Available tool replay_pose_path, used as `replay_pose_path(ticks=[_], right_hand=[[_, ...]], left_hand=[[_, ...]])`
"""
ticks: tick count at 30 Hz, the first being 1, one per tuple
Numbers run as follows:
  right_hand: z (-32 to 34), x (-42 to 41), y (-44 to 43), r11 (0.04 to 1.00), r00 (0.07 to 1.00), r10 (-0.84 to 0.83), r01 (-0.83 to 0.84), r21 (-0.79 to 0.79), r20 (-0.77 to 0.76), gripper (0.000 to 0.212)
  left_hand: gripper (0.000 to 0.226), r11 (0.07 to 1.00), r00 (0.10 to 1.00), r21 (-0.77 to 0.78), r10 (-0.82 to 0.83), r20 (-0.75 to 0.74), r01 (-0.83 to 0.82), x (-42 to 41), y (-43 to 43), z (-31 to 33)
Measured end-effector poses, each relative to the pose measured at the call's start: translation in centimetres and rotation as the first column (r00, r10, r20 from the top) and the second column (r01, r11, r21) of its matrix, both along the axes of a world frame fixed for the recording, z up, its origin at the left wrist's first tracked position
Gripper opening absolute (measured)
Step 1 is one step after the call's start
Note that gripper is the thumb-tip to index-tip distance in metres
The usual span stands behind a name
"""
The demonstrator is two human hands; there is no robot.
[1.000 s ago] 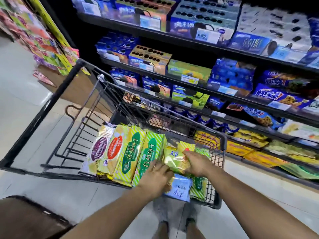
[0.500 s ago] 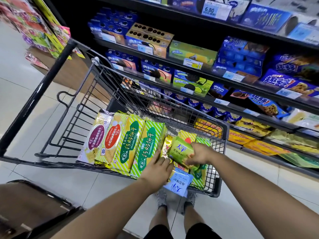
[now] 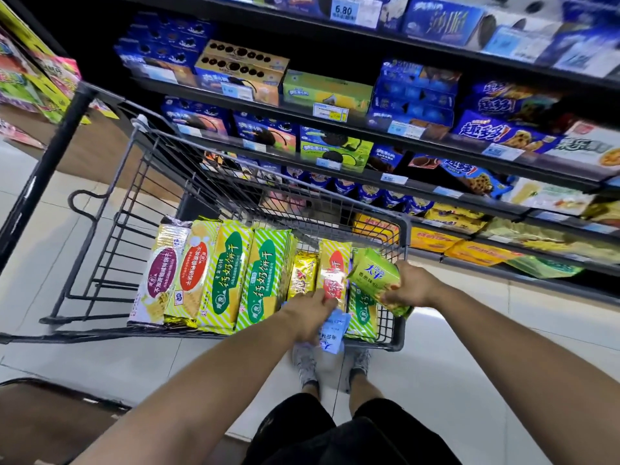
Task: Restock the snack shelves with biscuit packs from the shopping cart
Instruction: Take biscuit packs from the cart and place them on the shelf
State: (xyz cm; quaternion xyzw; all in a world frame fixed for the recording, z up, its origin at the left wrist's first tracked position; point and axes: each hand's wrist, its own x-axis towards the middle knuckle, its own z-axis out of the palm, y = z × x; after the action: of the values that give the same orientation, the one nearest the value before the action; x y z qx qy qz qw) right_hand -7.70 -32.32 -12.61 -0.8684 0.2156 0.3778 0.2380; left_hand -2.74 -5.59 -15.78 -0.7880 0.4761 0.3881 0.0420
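A black wire shopping cart [image 3: 404, 229] stands against the snack shelves [image 3: 335, 127]. Long biscuit packs lie in a row inside it, among them two green striped packs [image 3: 248, 280] and a purple-label pack [image 3: 161, 276]. My right hand [image 3: 407, 285] grips a small green biscuit pack [image 3: 375, 278], lifted above the cart's near right corner. My left hand [image 3: 310, 312] is in the cart with its fingers closed around a light blue biscuit pack [image 3: 330, 333]. A gold pack [image 3: 303, 273] and a red-label pack [image 3: 333, 270] lie uncovered beside it.
The shelves hold blue, orange and green cookie boxes with price tags, and yellow packs [image 3: 469, 253] on the lowest tier. Bright snack bags [image 3: 40, 78] hang on a rack at the far left. My feet [image 3: 332, 364] stand on pale floor tiles behind the cart.
My right hand has lifted the green pack up and to the right, out of the cart. The left hand has closed on the blue pack. The view has tilted down and nearer.
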Motion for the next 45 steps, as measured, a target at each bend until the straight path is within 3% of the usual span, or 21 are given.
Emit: replay_pose_path(ticks=[5,10,14,20,25,28,32,35,40,43,45], right_hand=[[1.1,-1.1,-0.6,0.998,0.998,-0.063,0.064,0.012,-0.022,0.080],[3.7,-2.2,-1.7,0.989,0.989,-0.149,0.149,0.006,0.013,0.071],[7.0,-3.2,-3.7,0.986,0.984,-0.166,0.167,-0.008,0.060,0.059],[12.1,-5.8,-8.7,0.968,0.965,-0.241,0.247,-0.044,0.107,0.081],[15.8,-10.6,-14.5,0.967,0.960,-0.221,0.239,-0.090,0.169,0.087],[17.7,-14.8,-18.4,0.956,0.951,-0.238,0.265,-0.125,0.197,0.077],[20.4,-21.1,-24.7,0.948,0.954,-0.211,0.253,-0.192,0.212,0.063],[22.8,-25.9,-29.7,0.927,0.942,-0.201,0.272,-0.259,0.269,0.063],[27.5,-33.7,-37.0,0.876,0.909,-0.187,0.326,-0.355,0.373,0.070],[30.3,-37.7,-40.9,0.840,0.905,-0.157,0.334,-0.428,0.396,0.060],[32.0,-40.4,-43.3,0.786,0.913,-0.093,0.312,-0.534,0.396,0.056]], left_hand=[[0.085,0.959,0.949,-0.025,0.275,-0.157,-0.282,1.4,-0.4,0.7],[0.061,0.714,0.685,-0.101,0.609,-0.400,-0.693,3.8,-3.1,3.3],[0.089,0.562,0.569,-0.204,0.610,-0.552,-0.801,5.4,-6.3,7.3],[0.041,0.527,0.622,-0.332,0.623,-0.475,-0.782,5.1,-13.1,12.4],[0.052,0.528,0.626,-0.336,0.659,-0.417,-0.780,2.0,-20.0,16.0],[0.070,0.580,0.640,-0.279,0.644,-0.419,-0.766,-1.4,-24.9,18.3],[0.049,0.736,0.793,-0.295,0.566,-0.226,-0.609,-6.6,-31.6,22.0],[0.048,0.812,0.884,-0.360,0.456,-0.101,-0.459,-10.8,-37.3,24.7],[0.057,0.818,0.950,-0.504,0.310,-0.020,-0.278,-17.9,-47.0,28.9],[0.036,0.792,0.975,-0.599,0.210,0.080,-0.121,-21.7,-52.3,30.8],[0.034,0.772,0.977,-0.635,0.136,0.164,-0.001,-24.1,-55.7,32.0]])
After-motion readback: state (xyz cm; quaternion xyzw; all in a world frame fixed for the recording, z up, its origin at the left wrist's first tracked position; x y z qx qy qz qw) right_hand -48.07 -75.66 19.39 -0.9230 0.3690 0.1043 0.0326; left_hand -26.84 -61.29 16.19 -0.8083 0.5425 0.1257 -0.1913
